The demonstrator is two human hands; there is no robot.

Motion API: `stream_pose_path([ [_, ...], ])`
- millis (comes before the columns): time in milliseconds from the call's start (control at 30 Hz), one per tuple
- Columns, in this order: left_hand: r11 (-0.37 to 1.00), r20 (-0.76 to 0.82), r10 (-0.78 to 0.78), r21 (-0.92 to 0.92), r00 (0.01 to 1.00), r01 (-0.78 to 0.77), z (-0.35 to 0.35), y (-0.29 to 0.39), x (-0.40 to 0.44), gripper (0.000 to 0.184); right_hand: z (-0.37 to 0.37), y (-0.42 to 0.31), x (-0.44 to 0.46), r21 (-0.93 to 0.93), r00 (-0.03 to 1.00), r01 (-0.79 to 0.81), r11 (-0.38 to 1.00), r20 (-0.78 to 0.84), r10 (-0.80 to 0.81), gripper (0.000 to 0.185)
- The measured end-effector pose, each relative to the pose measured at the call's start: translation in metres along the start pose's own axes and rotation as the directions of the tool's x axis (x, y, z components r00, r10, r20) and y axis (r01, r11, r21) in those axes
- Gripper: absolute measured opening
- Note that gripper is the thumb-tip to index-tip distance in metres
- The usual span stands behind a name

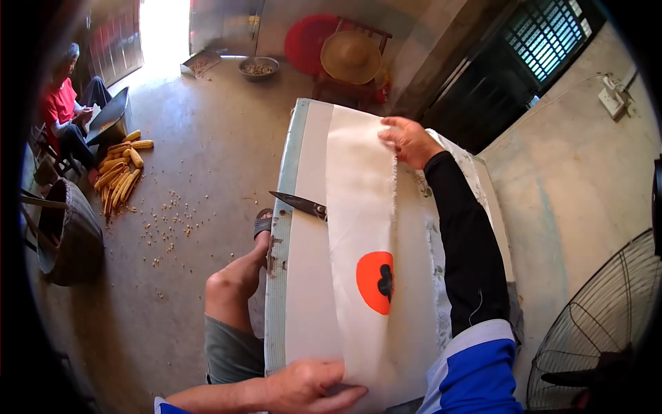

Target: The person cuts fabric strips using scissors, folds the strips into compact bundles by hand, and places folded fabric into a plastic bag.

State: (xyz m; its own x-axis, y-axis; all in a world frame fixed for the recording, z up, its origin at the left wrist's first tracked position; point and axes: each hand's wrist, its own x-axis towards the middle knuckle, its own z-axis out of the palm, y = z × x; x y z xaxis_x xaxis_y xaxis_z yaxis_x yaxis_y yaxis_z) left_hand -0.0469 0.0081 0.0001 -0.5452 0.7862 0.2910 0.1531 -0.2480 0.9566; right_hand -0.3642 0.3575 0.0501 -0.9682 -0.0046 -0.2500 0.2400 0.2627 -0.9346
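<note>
A long strip of white cloth (358,186) lies lengthwise over the table, with a frayed right edge. Near its lower part is an orange-red round patch (370,279) with a black mark, cut off at that edge. My right hand (412,143), in a black sleeve, grips the cloth's far right corner between thumb and fingers. My left hand (310,388) holds the near end, thumb and fingers around its edge. From under the cloth's left side sticks a pointed dark metal blade (298,203); its handle is hidden beneath the cloth.
The table (277,303) has a worn pale-green edge. A standing fan (600,331) is close on the right. On the left are a woven basket (72,234), corn cobs (121,172) and a seated person (62,110). A straw hat (350,57) rests on a chair behind.
</note>
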Motion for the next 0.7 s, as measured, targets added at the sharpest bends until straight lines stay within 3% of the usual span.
stream_pose_path([
  [100,0.995,-0.019,-0.017,-0.100,1.000,0.015,0.001,0.004,0.003,0.030,0.008,-0.005,-0.041,-0.100,0.994,-0.010,0.995,0.109,0.020,0.043],
  [200,0.927,0.028,-0.198,-0.318,0.980,0.197,0.000,0.014,0.000,0.030,0.016,-0.002,-0.074,0.123,0.990,0.116,0.986,0.067,-0.125,0.037],
  [233,0.921,-0.041,-0.140,-0.372,0.989,0.115,0.002,0.024,0.002,0.028,0.018,0.009,-0.075,0.147,0.982,0.184,0.972,0.005,-0.186,0.027],
  [300,0.896,-0.101,-0.167,-0.430,0.981,0.108,-0.010,0.042,0.001,0.028,0.015,0.022,-0.088,-0.245,0.956,0.283,0.927,-0.010,-0.295,0.022],
  [333,0.900,-0.161,-0.172,-0.426,0.972,0.089,-0.021,0.046,-0.001,0.030,0.016,0.026,-0.097,-0.430,0.937,0.312,0.847,-0.007,-0.348,0.021],
  [367,0.905,-0.220,-0.176,-0.420,0.960,0.070,-0.032,0.051,-0.003,0.031,0.017,0.031,-0.108,-0.658,0.877,0.383,0.648,0.038,-0.479,0.022],
  [433,0.873,-0.392,-0.036,-0.460,0.919,-0.162,-0.041,0.069,0.012,0.038,0.023,0.047,-0.116,-0.717,0.787,0.504,0.482,0.150,-0.599,0.021],
  [467,0.780,-0.488,0.084,-0.511,0.869,-0.362,-0.038,0.084,0.027,0.042,0.028,0.055,-0.121,-0.731,0.736,0.550,0.404,0.195,-0.649,0.020],
  [500,0.793,-0.546,0.198,-0.399,0.814,-0.461,-0.039,0.088,0.033,0.043,0.039,0.053,-0.135,-0.691,0.784,0.526,0.497,0.166,-0.599,0.023],
  [633,0.697,-0.408,0.375,-0.467,0.832,-0.544,-0.053,0.102,0.048,0.046,0.071,0.064,-0.150,-0.699,0.652,0.627,0.345,0.227,-0.724,0.029],
  [700,0.743,-0.430,0.311,-0.447,0.848,-0.499,-0.037,0.103,0.047,0.047,0.085,0.067,-0.158,-0.730,0.603,0.628,0.271,0.236,-0.762,0.033],
])
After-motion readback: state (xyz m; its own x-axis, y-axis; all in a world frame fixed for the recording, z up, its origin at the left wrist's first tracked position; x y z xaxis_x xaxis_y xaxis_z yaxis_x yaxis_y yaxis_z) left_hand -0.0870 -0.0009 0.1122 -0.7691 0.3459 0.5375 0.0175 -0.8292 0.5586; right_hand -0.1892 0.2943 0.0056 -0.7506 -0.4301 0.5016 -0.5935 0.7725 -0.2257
